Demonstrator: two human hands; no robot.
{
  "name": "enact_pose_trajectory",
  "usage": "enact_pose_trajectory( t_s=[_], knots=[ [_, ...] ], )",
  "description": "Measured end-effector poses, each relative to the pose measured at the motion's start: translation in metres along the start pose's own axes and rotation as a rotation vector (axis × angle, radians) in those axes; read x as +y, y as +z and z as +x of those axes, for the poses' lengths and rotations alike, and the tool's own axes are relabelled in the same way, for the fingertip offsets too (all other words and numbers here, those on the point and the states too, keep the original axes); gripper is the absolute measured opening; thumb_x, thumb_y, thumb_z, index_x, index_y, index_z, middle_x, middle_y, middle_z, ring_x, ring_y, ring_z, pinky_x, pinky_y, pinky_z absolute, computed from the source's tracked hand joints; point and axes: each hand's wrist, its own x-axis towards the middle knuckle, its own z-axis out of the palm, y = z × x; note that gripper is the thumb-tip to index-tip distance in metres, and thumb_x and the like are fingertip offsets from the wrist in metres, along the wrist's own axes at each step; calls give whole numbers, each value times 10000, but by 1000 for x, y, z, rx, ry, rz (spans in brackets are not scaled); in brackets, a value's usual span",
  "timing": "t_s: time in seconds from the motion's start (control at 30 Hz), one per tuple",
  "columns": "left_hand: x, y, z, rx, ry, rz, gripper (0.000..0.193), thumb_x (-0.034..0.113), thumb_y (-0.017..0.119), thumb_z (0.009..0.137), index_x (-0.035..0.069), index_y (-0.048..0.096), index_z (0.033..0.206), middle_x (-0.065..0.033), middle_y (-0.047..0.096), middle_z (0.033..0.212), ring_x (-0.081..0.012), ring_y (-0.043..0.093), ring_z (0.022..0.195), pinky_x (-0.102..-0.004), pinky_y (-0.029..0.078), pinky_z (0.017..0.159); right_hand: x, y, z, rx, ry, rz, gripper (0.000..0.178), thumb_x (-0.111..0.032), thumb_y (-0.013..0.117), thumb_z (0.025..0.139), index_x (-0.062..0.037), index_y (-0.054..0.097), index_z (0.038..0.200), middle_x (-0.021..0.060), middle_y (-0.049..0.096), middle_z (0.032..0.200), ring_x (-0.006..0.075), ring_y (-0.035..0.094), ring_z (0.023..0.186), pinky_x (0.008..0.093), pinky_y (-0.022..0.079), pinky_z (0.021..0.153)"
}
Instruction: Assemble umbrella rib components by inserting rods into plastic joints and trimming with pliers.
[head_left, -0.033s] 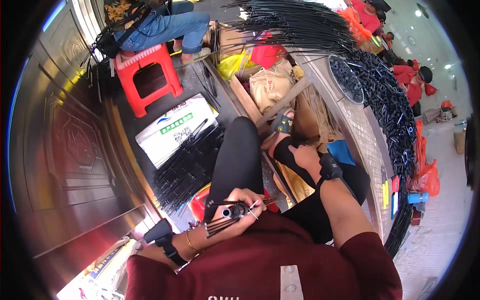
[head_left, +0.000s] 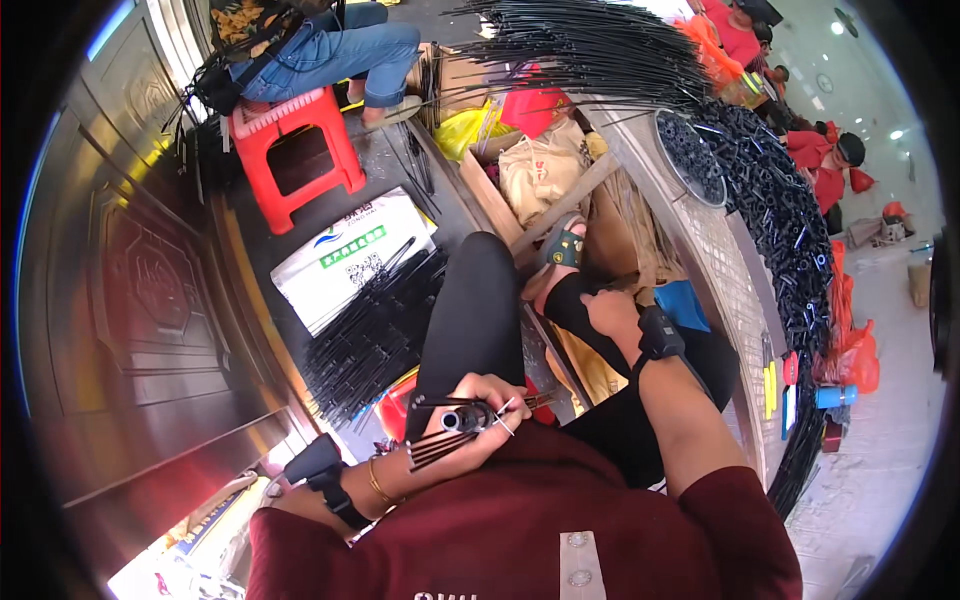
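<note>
barely shifted since earlier: l. hand [head_left: 488, 395], fingers curled round short dark tube w/ pale rim [head_left: 472, 417] & thin black rods [head_left: 440, 453], over lap; r. hand [head_left: 612, 312] on black-trousered shin [head_left: 572, 308], fingertips hidden, can't tell how open; black rod pile [head_left: 372, 335] left of l. knee.

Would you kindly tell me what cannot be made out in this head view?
All in the head view:
- The far end of the dark tube: covered by the left hand.
- The palm of the right hand: hidden by its own back.
- The head of the co-worker on the red stool: cut off by the top edge.
- Each piece in the pile of short black parts: too small and jumbled.
</note>
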Motion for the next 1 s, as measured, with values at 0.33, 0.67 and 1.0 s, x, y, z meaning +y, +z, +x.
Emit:
enact_pose_trajectory(
  t_s=[0.33, 0.67, 1.0],
  knots=[
    [-3, 39, -16, -95, 78, 120, 198, 4, 556, 872, 51, 375, 937, -97, 527, 932, -171, 555, 882, -326, 458, 831, 18, -2, -14, 29, -91, 457, 214, -178, 483, 844, -38, 617, 936, 209, 624, 971, 369, 600, 917, 456, 470, 779],
    [5, 51, -34, -75, 111, 107, 200, -9, 557, 872, 54, 375, 928, -104, 535, 933, -176, 574, 885, -313, 465, 819, 8, -44, -48, -77, 7, 266, 369, -425, 608, 793, -71, 692, 859, 180, 650, 880, 348, 619, 862, 426, 478, 778],
    [14, 42, -52, -37, 146, 58, 175, -23, 536, 879, 50, 384, 930, -101, 543, 925, -174, 575, 904, -302, 460, 827, -14, -88, -32, 162, -64, 178, 297, -336, 560, 829, -69, 688, 828, 162, 655, 825, 347, 628, 820, 439, 491, 756]
  ],
)
